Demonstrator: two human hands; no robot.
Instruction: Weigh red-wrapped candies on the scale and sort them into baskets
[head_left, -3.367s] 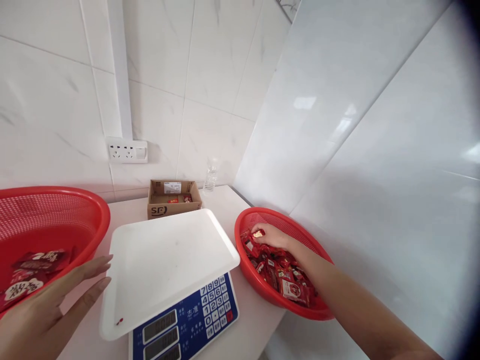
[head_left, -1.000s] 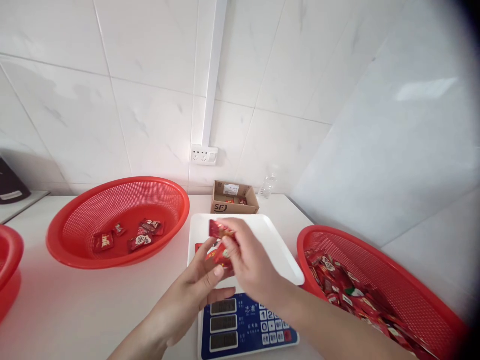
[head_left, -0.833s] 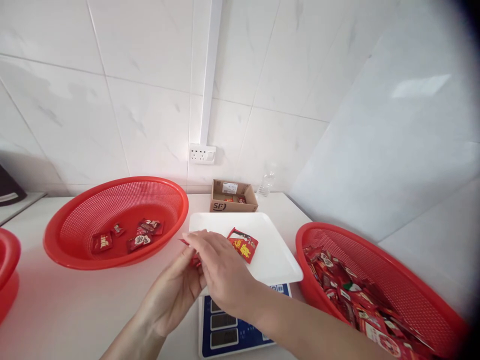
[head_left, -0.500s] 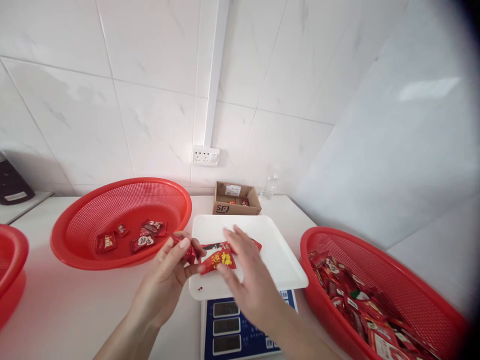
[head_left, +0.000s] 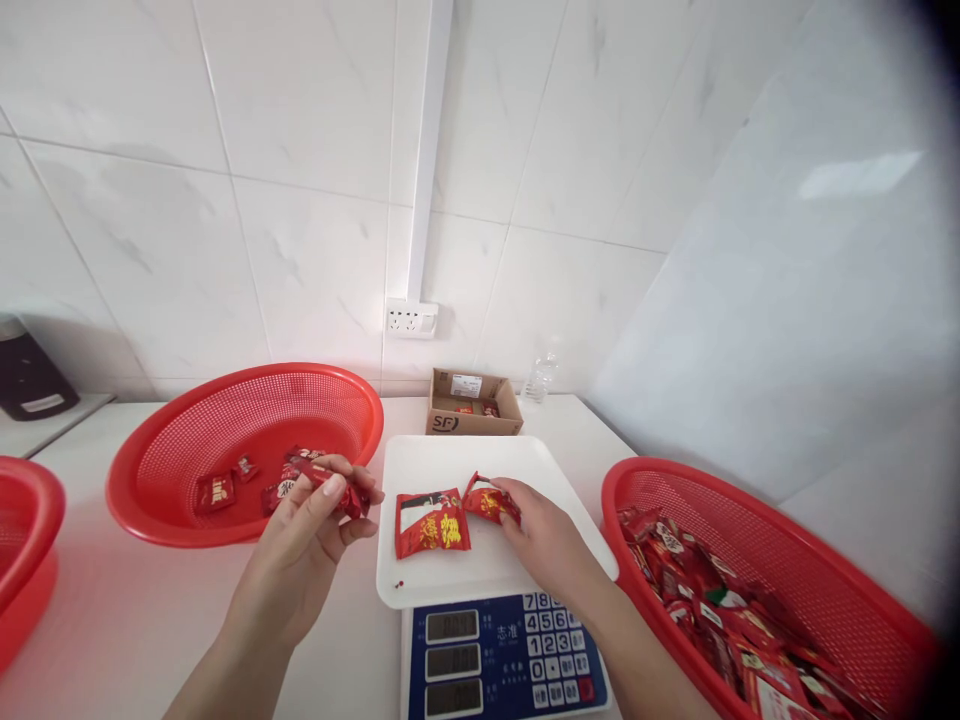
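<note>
My left hand (head_left: 315, 520) is closed around a small red snack packet (head_left: 346, 494), just off the left edge of the white scale tray (head_left: 480, 580). My right hand (head_left: 540, 530) grips another red snack packet (head_left: 486, 499) with yellow lettering, tilted up over the tray's middle. Between the hands, a red packet (head_left: 433, 522) with yellow and black print lies flat on the tray. The blue scale panel (head_left: 510, 650), with dark displays and number keys, sits under the tray's front edge.
A red colander basket (head_left: 157, 500) at left holds several packets. Another red basket (head_left: 622, 480) at right is heaped with red packets. Behind the tray stand a small cardboard box (head_left: 480, 425) and a clear plastic bottle (head_left: 538, 378). Part of one more red basket (head_left: 37, 490) shows far left.
My left hand has moved left off the tray with its packet. My right hand, spread before, has closed on a packet and shifted right, uncovering the scale keys and the flat packet.
</note>
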